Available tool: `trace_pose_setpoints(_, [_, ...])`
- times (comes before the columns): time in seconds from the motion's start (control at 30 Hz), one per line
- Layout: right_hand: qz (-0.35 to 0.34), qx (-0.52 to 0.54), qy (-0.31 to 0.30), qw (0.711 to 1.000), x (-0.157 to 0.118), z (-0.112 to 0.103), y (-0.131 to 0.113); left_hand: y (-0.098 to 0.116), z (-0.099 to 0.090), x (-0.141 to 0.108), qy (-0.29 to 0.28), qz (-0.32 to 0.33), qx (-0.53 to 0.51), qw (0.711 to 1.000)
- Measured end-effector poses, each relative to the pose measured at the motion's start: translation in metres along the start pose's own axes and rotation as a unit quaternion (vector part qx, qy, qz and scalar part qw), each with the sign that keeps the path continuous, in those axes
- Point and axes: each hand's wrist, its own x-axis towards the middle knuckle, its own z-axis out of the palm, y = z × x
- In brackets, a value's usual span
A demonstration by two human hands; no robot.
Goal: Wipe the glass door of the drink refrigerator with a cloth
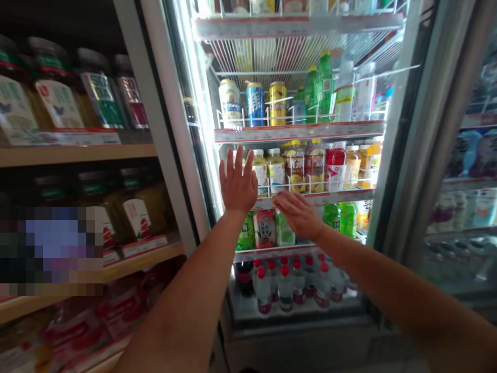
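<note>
My left hand [237, 186] is raised with its fingers spread in front of the left side of a lit drinks fridge [301, 130]. Nothing is in it. Lower and to the right, my right hand [298, 213] is stretched out flat, fingers lying together, also with nothing held. Behind the hands stand pale-yellow juice bottles [276, 168], brown tea bottles [296, 168] and a red-capped row of clear bottles [285, 287]. Green bottles and a red pack [265, 229] show below the hands. Whether either hand touches anything, I cannot tell.
Cans [254, 103] and green bottles [323, 85] stand on the shelf above. At the left, wooden shelving [77, 154] holds large dark bottles [58, 85]. A metal upright [430, 129] borders the fridge at the right, with more stocked shelves beyond.
</note>
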Motion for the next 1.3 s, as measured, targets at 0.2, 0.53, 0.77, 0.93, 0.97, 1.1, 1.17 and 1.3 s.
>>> trace_pose_setpoints(0.2, [-0.106,0.007,-0.045,0.993,0.025,-0.001,0.012,-0.003,0.001,-0.004,0.07,0.038,0.026,0.996])
trace_pose_setpoints(0.53, [-0.138,0.009,-0.027,0.99,0.023,0.012,-0.007,-0.004,0.005,-0.007,0.098,0.021,0.033,0.994])
trace_pose_setpoints(0.77, [0.126,-0.047,0.08,0.988,0.043,-0.004,0.032,-0.002,0.002,-0.006,0.043,-0.011,-0.015,0.999])
trace_pose_setpoints(0.93, [-0.091,-0.014,-0.039,0.995,0.039,-0.006,0.034,-0.001,0.002,-0.007,0.057,-0.007,0.013,0.998])
trace_pose_setpoints(0.97, [-0.14,-0.001,-0.068,0.988,0.039,-0.008,0.037,-0.001,0.002,-0.006,0.059,-0.008,0.015,0.998])
trace_pose_setpoints(1.1, [-0.014,-0.021,-0.015,1.0,0.043,-0.018,0.061,-0.001,0.002,-0.002,0.049,-0.011,0.008,0.999])
trace_pose_setpoints(1.17, [0.116,-0.05,0.06,0.99,0.044,-0.019,0.069,0.001,0.002,-0.005,0.043,-0.014,0.001,0.999])
trace_pose_setpoints(1.3, [0.177,-0.069,0.113,0.975,0.04,-0.015,0.07,0.005,0.003,-0.03,0.015,-0.008,-0.005,1.0])
